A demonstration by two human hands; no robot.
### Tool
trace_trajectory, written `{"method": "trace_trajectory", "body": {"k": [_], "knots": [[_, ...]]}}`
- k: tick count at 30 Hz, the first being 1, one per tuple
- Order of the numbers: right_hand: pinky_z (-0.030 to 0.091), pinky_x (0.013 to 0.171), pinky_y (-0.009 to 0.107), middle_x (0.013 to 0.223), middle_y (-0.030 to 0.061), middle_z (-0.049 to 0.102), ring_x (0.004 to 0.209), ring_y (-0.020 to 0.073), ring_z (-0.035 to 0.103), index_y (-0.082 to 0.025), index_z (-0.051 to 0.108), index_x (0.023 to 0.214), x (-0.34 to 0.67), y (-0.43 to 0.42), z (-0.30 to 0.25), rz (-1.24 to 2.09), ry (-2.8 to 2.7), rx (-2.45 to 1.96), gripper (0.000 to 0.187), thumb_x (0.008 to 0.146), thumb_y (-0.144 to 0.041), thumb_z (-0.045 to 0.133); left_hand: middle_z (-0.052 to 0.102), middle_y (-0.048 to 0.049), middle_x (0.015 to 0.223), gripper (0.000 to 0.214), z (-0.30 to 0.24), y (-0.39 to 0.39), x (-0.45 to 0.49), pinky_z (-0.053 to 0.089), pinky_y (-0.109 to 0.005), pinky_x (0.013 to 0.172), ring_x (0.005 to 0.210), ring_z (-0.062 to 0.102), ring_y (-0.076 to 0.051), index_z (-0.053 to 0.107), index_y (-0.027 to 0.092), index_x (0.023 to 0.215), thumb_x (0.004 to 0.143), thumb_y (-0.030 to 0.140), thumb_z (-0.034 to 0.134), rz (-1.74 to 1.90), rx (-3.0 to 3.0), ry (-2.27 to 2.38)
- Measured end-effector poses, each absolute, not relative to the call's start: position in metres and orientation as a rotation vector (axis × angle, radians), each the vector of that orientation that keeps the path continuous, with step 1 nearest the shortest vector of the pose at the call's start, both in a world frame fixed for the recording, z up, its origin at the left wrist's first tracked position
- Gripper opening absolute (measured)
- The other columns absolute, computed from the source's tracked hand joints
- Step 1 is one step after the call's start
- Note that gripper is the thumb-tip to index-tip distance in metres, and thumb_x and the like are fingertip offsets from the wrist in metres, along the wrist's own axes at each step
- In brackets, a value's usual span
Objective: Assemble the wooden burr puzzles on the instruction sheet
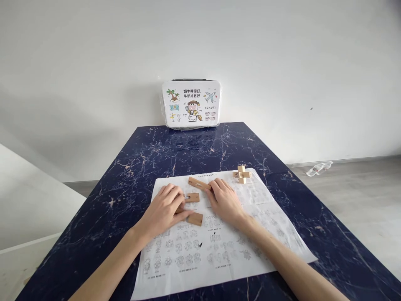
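Observation:
Both my hands rest on a white instruction sheet [219,251] printed with puzzle diagrams. My left hand [166,207] lies flat, fingers stretched over a wooden piece, its thumb beside a short notched wooden block [196,218]. Another notched block [192,197] lies between the hands. My right hand [224,200] lies flat too, its fingertips touching the end of a longer wooden bar [198,183]. A finished wooden cross-shaped puzzle [242,174] stands on the sheet's far right corner, apart from both hands.
The sheet lies on a dark blue marble-patterned table [131,175]. A white case with cartoon travel prints [191,104] leans on the wall at the table's far edge. An empty plastic bottle [318,168] lies on the floor at right.

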State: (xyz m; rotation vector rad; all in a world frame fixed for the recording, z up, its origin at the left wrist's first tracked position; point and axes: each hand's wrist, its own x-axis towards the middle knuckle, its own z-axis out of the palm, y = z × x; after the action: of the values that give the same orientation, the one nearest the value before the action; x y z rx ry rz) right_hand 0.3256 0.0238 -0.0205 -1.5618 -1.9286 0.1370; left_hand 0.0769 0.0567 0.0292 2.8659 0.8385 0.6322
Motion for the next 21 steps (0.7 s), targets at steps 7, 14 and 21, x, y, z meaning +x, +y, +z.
{"method": "trace_trajectory", "body": {"k": [7,14,21], "knots": [[0.049,0.070,0.035,0.088,0.0054,0.062,0.077,0.0214,0.059,-0.024,0.056,0.088,0.330,0.025,-0.008,0.399,-1.605,-1.457,0.026,0.108,-0.036,0.047,0.061,0.0006,0.073,0.045,0.029,0.052,0.078,0.042,-0.034,0.068,0.064,0.054,-0.017,0.057,0.021,0.076,0.107,0.055,0.058,0.675,2.787,0.744],[0.048,0.068,0.034,0.084,0.0046,0.067,0.076,0.0216,0.063,-0.024,0.061,0.093,0.327,0.013,0.015,0.639,-1.490,-1.302,0.028,0.108,-0.044,0.049,0.034,0.0083,0.055,0.045,0.029,0.036,0.088,0.027,-0.022,0.043,0.041,0.033,-0.009,0.046,0.023,0.078,0.111,0.054,0.041,0.956,1.940,1.138],[0.050,0.066,0.034,0.084,0.0047,0.071,0.069,0.0185,0.064,-0.024,0.062,0.096,0.320,0.009,0.015,0.789,-1.420,-1.182,0.027,0.109,-0.043,0.049,0.043,0.0068,0.066,0.040,0.035,0.026,0.104,0.035,-0.023,0.040,0.041,0.039,-0.008,0.059,0.022,0.103,0.108,0.059,0.045,0.898,1.446,1.023]]}}
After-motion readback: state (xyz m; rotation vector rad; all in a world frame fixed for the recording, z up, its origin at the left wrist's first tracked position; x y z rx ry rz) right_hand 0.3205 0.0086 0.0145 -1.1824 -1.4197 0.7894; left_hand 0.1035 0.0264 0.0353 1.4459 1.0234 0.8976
